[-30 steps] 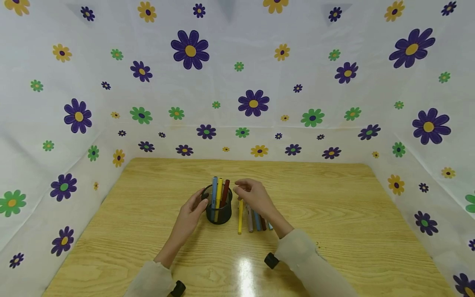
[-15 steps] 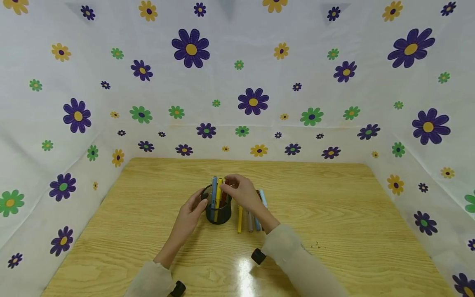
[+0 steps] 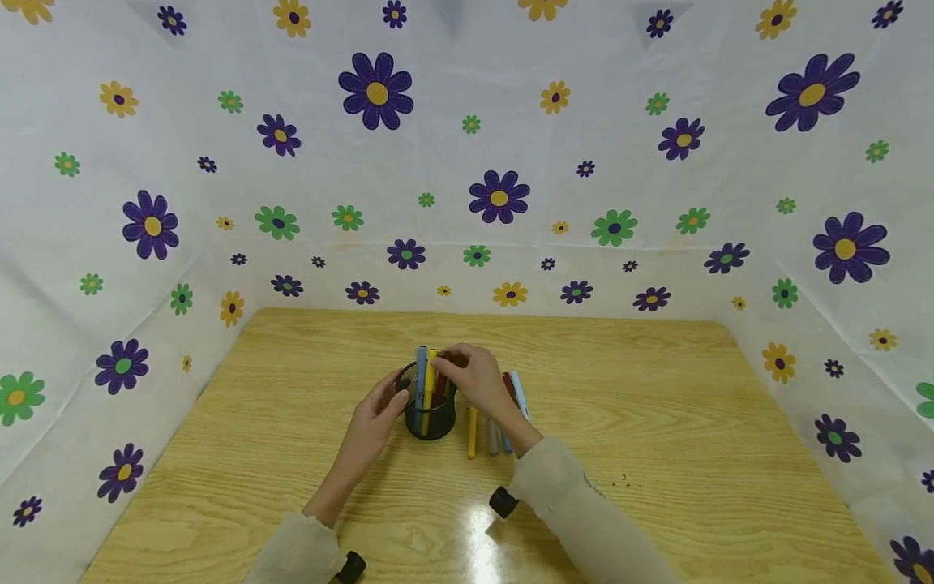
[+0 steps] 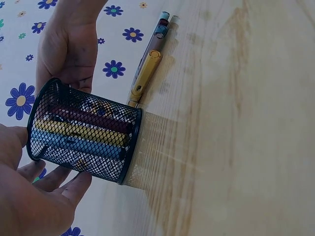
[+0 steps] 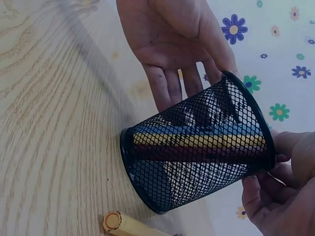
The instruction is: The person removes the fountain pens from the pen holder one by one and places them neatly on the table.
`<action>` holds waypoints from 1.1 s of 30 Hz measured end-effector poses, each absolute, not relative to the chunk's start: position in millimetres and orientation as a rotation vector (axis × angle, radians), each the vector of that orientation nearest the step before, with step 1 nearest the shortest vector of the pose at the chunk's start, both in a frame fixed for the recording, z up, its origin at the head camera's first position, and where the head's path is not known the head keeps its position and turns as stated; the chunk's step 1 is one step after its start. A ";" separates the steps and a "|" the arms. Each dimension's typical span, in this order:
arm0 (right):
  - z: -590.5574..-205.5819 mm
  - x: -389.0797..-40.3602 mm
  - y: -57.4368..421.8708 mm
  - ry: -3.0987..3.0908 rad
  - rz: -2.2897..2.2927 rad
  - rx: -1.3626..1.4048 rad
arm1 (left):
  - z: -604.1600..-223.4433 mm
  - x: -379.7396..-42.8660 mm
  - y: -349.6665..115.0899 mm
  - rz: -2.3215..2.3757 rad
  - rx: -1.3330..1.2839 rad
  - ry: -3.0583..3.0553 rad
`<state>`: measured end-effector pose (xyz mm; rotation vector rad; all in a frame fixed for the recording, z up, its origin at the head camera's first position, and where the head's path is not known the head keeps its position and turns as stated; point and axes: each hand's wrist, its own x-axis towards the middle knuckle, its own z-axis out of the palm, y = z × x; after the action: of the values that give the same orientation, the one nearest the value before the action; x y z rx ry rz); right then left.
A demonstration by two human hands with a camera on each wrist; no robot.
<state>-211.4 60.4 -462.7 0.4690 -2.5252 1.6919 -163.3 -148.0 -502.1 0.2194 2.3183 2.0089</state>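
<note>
A black mesh pen cup (image 3: 442,423) stands upright with a blue marker (image 3: 421,369), a yellow marker (image 3: 429,381) and a dark red marker (image 3: 439,391) in it. My left hand (image 3: 375,418) holds the cup from the left, thumb at the near rim and fingers along its far side. Over the cup's right rim, my right hand (image 3: 476,380) pinches the top of the dark red marker between thumb and fingers. In the right wrist view, curled fingers of the right hand (image 5: 290,189) sit right at the rim, and the three markers show through the mesh (image 5: 211,182).
Right of the cup, several markers lie in a row on the wooden table (image 3: 657,405): a yellow one (image 3: 472,434), a grey one (image 3: 492,442) and a light blue one (image 3: 519,389) among them, partly under my right forearm. Flower-printed white cloth (image 3: 554,170) surrounds the table.
My right hand has moved left from above the row of markers to the cup and taken hold of the dark red marker's top. The left hand stays on the cup.
</note>
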 end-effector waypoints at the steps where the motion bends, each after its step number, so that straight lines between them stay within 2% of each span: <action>1: -463.2 -211.7 60.9 -2.528 1.692 0.454 | -501.9 -163.3 -147.6 2.006 0.221 2.320; 12: -454.5 -205.7 70.5 -2.468 1.770 0.332 | -498.5 -161.5 -145.3 1.991 0.205 2.335; 33: -441.8 -193.7 96.8 -2.161 2.243 0.382 | -498.7 -160.3 -147.5 1.976 0.205 2.364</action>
<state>-193.7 96.8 -441.8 0.3820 -2.1611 2.2432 -160.3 -147.5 -498.7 0.2052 2.3638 1.9763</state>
